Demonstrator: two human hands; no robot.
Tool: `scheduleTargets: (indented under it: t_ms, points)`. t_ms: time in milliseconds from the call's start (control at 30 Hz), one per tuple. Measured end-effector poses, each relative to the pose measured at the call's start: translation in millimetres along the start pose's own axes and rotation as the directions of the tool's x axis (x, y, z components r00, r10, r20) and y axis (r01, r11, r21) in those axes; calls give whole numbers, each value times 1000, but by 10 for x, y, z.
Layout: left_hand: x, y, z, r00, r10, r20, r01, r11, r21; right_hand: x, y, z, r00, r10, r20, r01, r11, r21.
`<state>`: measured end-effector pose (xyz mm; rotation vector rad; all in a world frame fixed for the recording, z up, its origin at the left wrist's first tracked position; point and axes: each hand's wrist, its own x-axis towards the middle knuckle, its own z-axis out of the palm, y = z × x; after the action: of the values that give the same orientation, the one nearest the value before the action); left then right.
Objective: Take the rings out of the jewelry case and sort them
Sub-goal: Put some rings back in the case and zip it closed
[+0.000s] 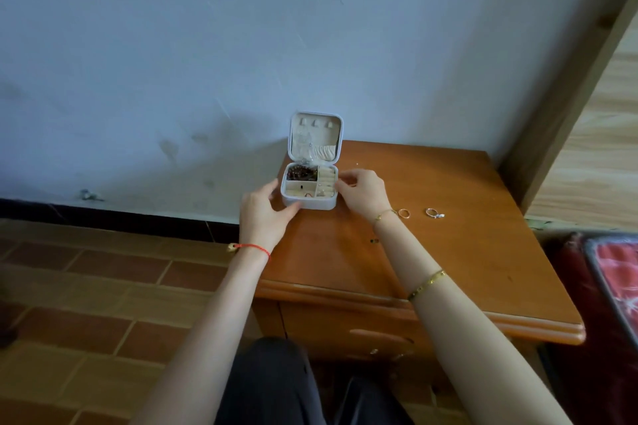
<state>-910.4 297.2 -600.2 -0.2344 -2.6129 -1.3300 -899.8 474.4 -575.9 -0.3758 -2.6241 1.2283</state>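
Observation:
A small white jewelry case [310, 203] stands open at the back left of a wooden nightstand [448, 252], its lid upright against the wall. Dark beads fill its back-left compartment, and cream ring rolls line the right side. My left hand [264, 214] grips the case's front-left corner. My right hand [364, 191] touches the case's right edge, fingertips pinched together; whether they hold anything is too small to tell. Two rings lie on the nightstand to the right: a gold ring [404, 213] by my right wrist and a silver ring [434, 213] further right.
The nightstand has a drawer with a handle [379, 336] facing me. A bed with a red cover [614, 279] stands at the right. Brown tiled floor [86, 304] lies to the left. My knees [276, 386] are below the nightstand's front edge.

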Motion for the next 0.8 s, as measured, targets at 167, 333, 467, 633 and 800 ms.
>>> scheduleTargets:
  t_ms: [167,333,467,633,800]
  points:
    - [1,-11,21,1000,-2,4,2,1000,-26,-4,1,29,1000,2,-2,-2,1000,12]
    - [-138,49,9,1000,23,-20,-23,999,-36,-108,56,-44,1000,1,3,-1,1000,-3]
    - [-312,13,43,999,50,-19,-51,998,-26,-301,129,-154,1000,0,-14,0,1000,-9]
    - [-584,-6,78,997,71,-29,-70,997,26,-591,237,-254,1000,-2,-10,2,1000,-2]
    - [-774,39,79,992,116,-50,-115,993,27,-792,299,-286,999,5,-36,-4,1000,17]
